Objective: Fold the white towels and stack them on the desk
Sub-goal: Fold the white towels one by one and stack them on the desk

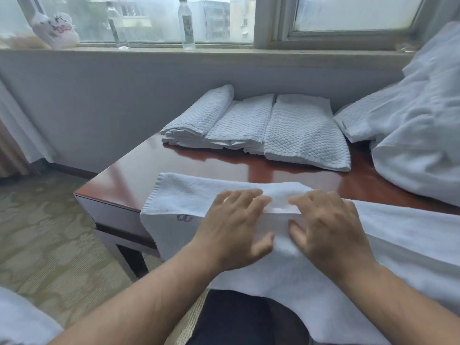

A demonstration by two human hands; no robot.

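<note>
A white terry towel (189,195) lies across the near edge of the reddish wooden desk (129,175) and hangs down over my lap. My left hand (236,227) presses flat on its middle with fingers spread. Close beside it, my right hand (328,227) rests on the same towel, fingers straight, thumb toward the left hand. At the back of the desk, against the wall, lie three folded waffle-weave white towels (306,138) side by side, the leftmost (199,115) partly leaning on its neighbour.
A heap of white bedding or unfolded towels (418,125) fills the right side. Two clear bottles (186,23) and a plastic bag (57,31) stand on the window sill. Patterned carpet (44,232) lies to the left; more white cloth (22,319) sits at the bottom left.
</note>
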